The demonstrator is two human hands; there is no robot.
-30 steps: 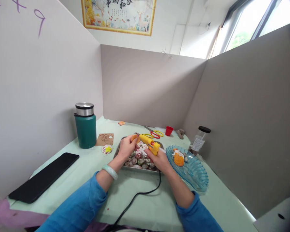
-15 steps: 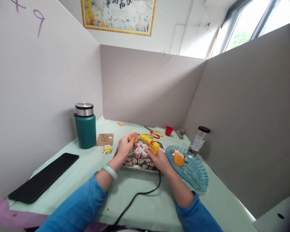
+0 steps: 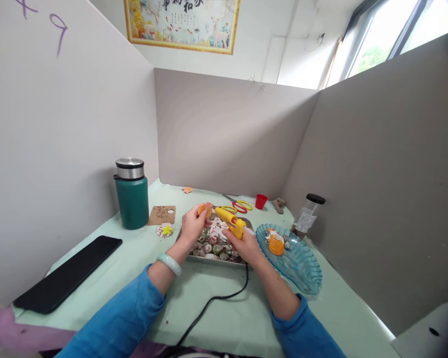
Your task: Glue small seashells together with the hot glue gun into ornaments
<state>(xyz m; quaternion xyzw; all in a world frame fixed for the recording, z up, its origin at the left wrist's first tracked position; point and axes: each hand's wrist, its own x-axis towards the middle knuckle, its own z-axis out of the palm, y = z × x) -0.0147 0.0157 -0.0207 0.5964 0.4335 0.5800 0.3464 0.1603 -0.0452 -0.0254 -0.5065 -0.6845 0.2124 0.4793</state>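
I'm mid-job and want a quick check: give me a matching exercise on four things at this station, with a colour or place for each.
1. Cup
2. Flask
3. Gun
4. Plate

A. See-through blue
B. In the right hand
C. Red
D. Green, silver-topped

Pairs: 1-C, 2-D, 3-B, 4-A

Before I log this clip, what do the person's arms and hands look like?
Both arms wear blue sleeves, the cuffs sitting back on the forearms. A smooth, pale green bangle rings the left wrist; no jewellery shows on the right wrist. The left hand and right hand are ungloved.
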